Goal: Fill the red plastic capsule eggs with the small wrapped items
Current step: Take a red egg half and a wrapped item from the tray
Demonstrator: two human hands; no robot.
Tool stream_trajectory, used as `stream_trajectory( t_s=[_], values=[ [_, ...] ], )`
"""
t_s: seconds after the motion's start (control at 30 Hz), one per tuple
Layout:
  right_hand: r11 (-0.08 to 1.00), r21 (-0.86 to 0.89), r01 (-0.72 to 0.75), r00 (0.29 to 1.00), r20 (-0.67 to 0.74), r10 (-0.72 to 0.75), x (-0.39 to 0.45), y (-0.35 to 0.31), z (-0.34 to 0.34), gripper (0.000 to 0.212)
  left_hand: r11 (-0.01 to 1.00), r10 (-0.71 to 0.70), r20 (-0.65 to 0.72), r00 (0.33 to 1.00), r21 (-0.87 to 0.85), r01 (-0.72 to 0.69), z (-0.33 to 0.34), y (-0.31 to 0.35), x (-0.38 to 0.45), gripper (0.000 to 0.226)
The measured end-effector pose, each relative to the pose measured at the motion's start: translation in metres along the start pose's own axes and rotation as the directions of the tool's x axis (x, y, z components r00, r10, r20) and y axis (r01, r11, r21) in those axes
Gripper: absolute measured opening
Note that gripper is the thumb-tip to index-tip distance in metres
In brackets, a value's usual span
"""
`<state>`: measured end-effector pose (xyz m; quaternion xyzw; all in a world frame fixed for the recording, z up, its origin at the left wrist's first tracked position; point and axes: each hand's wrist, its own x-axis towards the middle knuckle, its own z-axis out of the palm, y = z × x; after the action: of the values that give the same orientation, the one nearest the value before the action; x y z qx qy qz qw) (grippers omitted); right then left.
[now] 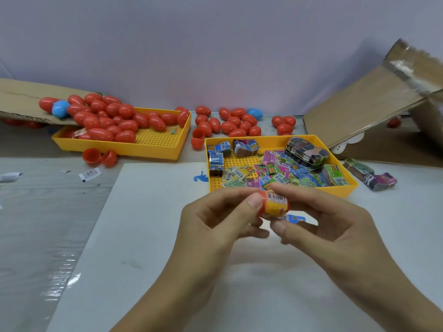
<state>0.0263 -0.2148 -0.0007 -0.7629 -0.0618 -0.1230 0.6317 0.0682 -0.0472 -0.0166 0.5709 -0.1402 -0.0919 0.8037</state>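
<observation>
Both hands meet over the white counter (148,236), just in front of the near yellow tray (345,185). Left hand (215,219) has fingers curled round a red egg half (262,203), thumb across its rim. Right hand (318,219) pinches a yellow wrapped item (275,204) w/ barcode end showing, pressed into that half; looks partly in, not fully seated. A blue wrapper (296,219) shows below the fingers; can't tell if the right hand holds it or it lies on the counter.

Step in hand, as I judge it: stuffing the item into the half before capping.

How to do it well:
- Keep the half steady in the left hand, open side toward the right.
- Push item in lengthwise, corners folded so nothing sticks past the rim, or the cap won't snap.
- Matching half needed next; two open red halves (99,156) sit by the far tray (153,147), others near the loose eggs (230,123) btwn trays.

More wrapped items (282,173) fill the near tray; closed red eggs (107,118) pile in the far one, spilling from a cardboard flap (21,99).
</observation>
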Motion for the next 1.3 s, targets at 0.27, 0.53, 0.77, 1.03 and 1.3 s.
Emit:
stream_trajectory(
  t_s=[0.27, 0.53, 0.77, 1.03, 1.3],
  values=[
    [0.947, 0.229, -0.226, 0.974, 0.052, 0.22, 0.011, -0.017, -0.006, 0.032, 0.984, 0.118, 0.001, 0.993, 0.133, -0.117, -0.005, 0.003, 0.002, 0.039],
    [0.602, -0.723, 0.338, 0.774, -0.15, -0.615, 0.036, -0.049, -0.072, 0.028, 0.994, 0.097, -0.045, 0.994, 0.046, -0.095, -0.008, -0.011, 0.007, 0.063],
    [0.521, -0.852, -0.045, 0.704, -0.397, -0.589, 0.107, -0.084, -0.183, 0.031, 0.998, 0.062, -0.101, 0.993, 0.024, -0.06, -0.004, -0.02, 0.01, 0.061],
    [0.923, -0.343, 0.176, 0.686, -0.629, -0.365, 0.074, -0.051, -0.118, 0.009, 0.997, 0.054, -0.102, 0.993, 0.056, -0.049, -0.008, -0.021, 0.013, 0.069],
    [0.87, 0.435, -0.23, 0.966, -0.01, 0.26, 0.021, 0.033, 0.012, 0.017, 0.95, 0.218, -0.17, 0.961, 0.263, -0.169, -0.017, -0.008, 0.011, 0.019]
  ],
)
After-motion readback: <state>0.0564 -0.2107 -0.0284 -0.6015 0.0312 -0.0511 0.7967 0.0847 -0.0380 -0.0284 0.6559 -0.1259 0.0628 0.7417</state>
